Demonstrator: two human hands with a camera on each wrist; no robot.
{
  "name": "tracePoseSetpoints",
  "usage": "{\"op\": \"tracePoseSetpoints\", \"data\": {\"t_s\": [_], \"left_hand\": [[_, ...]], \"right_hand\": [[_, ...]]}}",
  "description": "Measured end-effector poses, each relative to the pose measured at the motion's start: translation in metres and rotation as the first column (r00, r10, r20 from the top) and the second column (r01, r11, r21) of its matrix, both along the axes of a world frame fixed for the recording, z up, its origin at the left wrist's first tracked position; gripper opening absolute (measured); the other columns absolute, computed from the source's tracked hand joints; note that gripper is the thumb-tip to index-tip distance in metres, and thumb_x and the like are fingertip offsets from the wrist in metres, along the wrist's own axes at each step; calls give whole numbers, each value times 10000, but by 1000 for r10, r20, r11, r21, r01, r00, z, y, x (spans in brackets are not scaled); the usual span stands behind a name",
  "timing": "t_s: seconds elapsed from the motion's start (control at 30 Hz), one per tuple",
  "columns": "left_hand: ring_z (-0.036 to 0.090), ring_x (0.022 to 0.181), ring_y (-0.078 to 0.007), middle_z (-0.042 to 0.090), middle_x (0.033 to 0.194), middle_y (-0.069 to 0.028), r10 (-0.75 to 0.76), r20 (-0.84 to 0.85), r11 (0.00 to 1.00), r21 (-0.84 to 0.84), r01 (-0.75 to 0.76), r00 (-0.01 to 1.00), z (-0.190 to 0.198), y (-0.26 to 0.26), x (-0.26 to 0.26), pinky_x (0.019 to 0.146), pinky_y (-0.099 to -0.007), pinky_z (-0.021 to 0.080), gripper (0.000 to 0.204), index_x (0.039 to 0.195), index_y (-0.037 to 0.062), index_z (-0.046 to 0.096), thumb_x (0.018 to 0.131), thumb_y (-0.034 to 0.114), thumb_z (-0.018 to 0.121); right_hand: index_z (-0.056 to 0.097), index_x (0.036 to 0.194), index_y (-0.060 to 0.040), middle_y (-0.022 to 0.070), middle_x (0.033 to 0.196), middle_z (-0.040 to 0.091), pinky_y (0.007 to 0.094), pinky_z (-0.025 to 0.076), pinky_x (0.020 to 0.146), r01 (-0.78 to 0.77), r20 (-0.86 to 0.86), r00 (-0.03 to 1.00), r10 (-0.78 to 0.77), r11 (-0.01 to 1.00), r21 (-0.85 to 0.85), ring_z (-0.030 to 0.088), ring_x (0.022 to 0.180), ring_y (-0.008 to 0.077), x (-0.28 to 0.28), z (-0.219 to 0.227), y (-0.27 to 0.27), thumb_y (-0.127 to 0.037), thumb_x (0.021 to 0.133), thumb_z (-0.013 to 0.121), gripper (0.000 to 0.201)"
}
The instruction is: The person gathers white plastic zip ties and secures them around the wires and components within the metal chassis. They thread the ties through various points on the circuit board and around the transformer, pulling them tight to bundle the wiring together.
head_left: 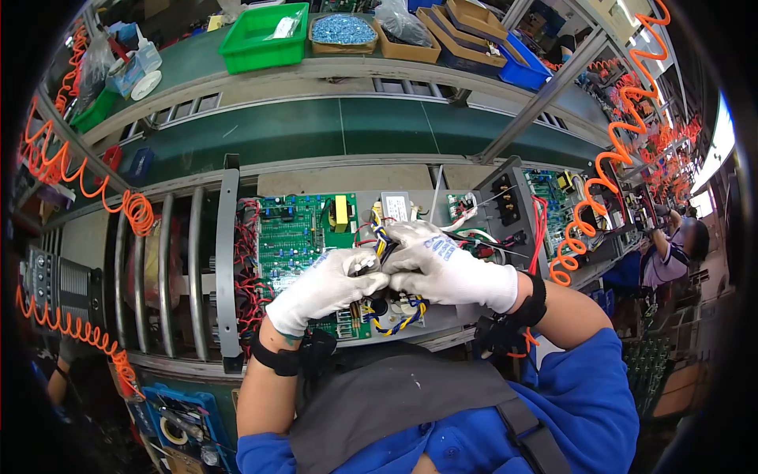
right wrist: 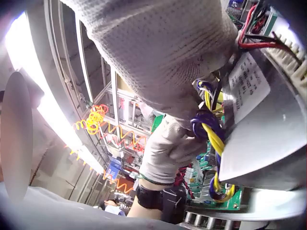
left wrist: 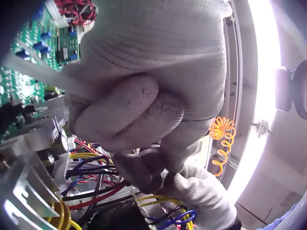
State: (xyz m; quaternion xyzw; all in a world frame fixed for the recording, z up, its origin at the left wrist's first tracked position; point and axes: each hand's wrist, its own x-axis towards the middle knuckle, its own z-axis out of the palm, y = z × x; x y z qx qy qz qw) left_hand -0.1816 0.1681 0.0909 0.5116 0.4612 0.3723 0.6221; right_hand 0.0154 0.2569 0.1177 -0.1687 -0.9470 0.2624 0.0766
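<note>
Two white-gloved hands meet over an open metal chassis with a green circuit board [head_left: 296, 237]. The left hand [head_left: 328, 286] has curled fingers and pinches at a bundle of wires. From the other side, the right hand [head_left: 450, 268] grips the same bundle, its fingertips against the left hand's. Twisted blue and yellow wires [right wrist: 213, 139] come out below the right fingers and loop down in the right wrist view. Another stretch of the wires [head_left: 407, 320] curves below both hands. Gloves hide the pinched spot. A label [head_left: 396, 207] shows on a grey metal part behind the hands.
Metal rollers [head_left: 166, 276] lie left of the chassis. Orange coiled hoses [head_left: 564, 253] hang on both sides. Red wires [head_left: 539, 217] stand at the chassis's right end, before another board unit [head_left: 549, 197]. On the back shelf are a green bin [head_left: 264, 39] and cardboard boxes [head_left: 407, 47].
</note>
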Motion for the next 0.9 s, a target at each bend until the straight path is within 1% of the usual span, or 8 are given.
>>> {"op": "tracePoseSetpoints", "data": {"t_s": [0.07, 0.13, 0.2, 0.27, 0.43, 0.53, 0.7, 0.9], "left_hand": [[466, 660, -45, 540, 739, 33, 36, 20, 999, -30, -35, 999, -8, -2, 5, 574, -206, 387, 119, 869, 36, 596, 908, 147, 616], [534, 760, -76, 599, 855, -14, 492, 21, 864, 113, -491, 870, -19, -4, 14, 686, -226, 443, 186, 1052, 11, 575, 939, 158, 563], [559, 862, -120, 605, 974, -62, 490, -72, 871, 74, -485, 869, -21, -7, 21, 792, -262, 457, 317, 1224, -9, 495, 976, 189, 489], [560, 919, -160, 600, 1004, -99, 503, -139, 805, 435, -404, 853, -38, -8, 32, 852, -292, 448, 378, 1285, -26, 454, 995, 217, 442], [525, 1143, -240, 510, 1244, -191, 386, -172, 921, 124, -369, 906, -19, -15, 23, 966, -323, 420, 577, 1360, -36, 363, 918, 266, 578], [552, 949, -148, 574, 1043, -95, 394, -75, 913, 147, -381, 916, -30, -11, 31, 849, -281, 461, 559, 1358, -52, 358, 924, 224, 577], [555, 1052, -213, 531, 1210, -169, 391, -132, 919, 105, -379, 911, -20, -12, 33, 916, -324, 447, 645, 1367, -53, 340, 869, 227, 637], [584, 896, -312, 587, 987, -210, 391, -204, 908, 248, -339, 897, -51, -20, 30, 867, -327, 458, 305, 1210, -23, 524, 952, 138, 498]], "right_hand": [[679, 909, -6, 243, 1248, 525, 435, 364, 1016, 79, -6, 997, -81, 984, -159, 471, 1208, 377, 3, 4, 1, -171, 823, 629, 193], [680, 909, 3, 252, 1323, 491, 402, 367, 1025, 216, 18, 974, -227, 896, -389, 454, 1265, 336, 2, 13, 1, -154, 859, 595, 185], [676, 898, 10, 251, 1342, 478, 393, 357, 1036, 282, 44, 949, -311, 782, -557, 446, 1275, 328, 1, 17, -1, -159, 872, 585, 193], [675, 895, 10, 251, 1343, 476, 391, 352, 1041, 271, 50, 956, -289, 806, -526, 446, 1274, 328, -1, 15, 0, -158, 866, 587, 192], [666, 860, 8, 253, 1325, 477, 416, 340, 1049, 203, 35, 978, -203, 922, -330, 435, 1259, 371, 1, 12, -7, -149, 823, 599, 174], [664, 838, -5, 254, 1317, 477, 433, 326, 1060, 185, 29, 983, -183, 955, -234, 428, 1254, 393, 0, 12, -11, -147, 813, 604, 156], [692, 786, -66, 188, 1315, 504, 478, 328, 1047, 169, -120, 978, -171, 985, -23, 431, 1246, 390, 2, 16, -21, -163, 789, 588, 142], [698, 849, -47, 170, 1279, 552, 441, 341, 1053, 29, -170, 982, -84, 952, -305, 459, 1250, 350, -5, 38, -17, -140, 793, 600, 146]]}}
